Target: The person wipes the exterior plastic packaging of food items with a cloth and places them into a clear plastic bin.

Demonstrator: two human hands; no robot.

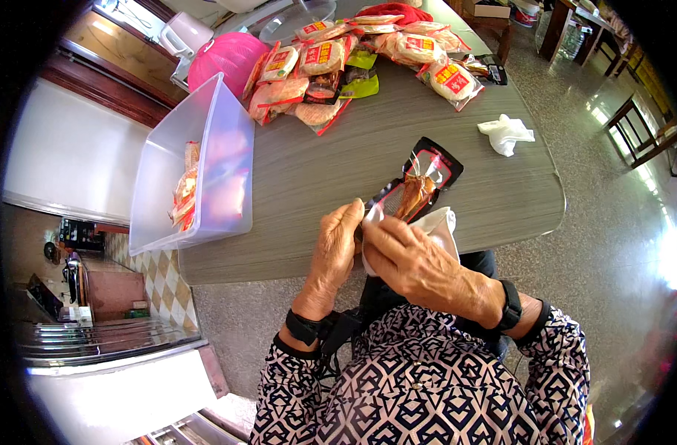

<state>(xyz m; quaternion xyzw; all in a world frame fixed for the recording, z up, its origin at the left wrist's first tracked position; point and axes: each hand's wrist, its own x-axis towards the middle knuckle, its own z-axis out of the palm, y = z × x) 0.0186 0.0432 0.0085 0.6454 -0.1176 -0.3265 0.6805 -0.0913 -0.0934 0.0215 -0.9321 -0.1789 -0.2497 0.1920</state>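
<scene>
A black-edged plastic food packet [419, 192] with a clear window and brown food inside lies slanted over the table near its front edge. My left hand [335, 242] pinches the packet's near left end between thumb and fingers. From the other side, my right hand [419, 258] is closed on a white tissue or cloth [441, 225], with its fingertips at the same end of the packet. Part of that end is hidden behind my fingers. Each wrist wears a black strap.
A translucent plastic bin [227, 194] with several packets stands at the left. Piled at the back are red-and-clear packets of round white food [321, 55], beside a pink basket [227, 58]. A crumpled white tissue [505, 135] lies near the table's right edge [555, 178].
</scene>
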